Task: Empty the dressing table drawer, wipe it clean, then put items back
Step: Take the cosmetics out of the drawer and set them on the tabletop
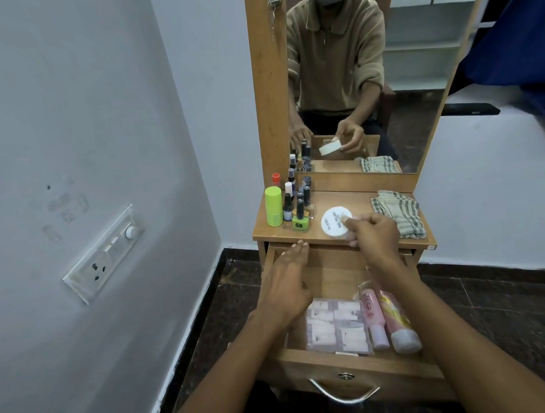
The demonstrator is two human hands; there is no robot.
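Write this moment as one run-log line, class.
stage: emptying | drawer: open, packet and tubes inside | right hand: holds round tub on tabletop | left hand: open over drawer

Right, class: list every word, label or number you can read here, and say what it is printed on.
"NAIL POLISH": white round tub, pinched by the right hand; its smaller print is blurred.
Logo mark only, no words: green bottle.
Pink tubes and clear packet in the drawer: print too blurred.
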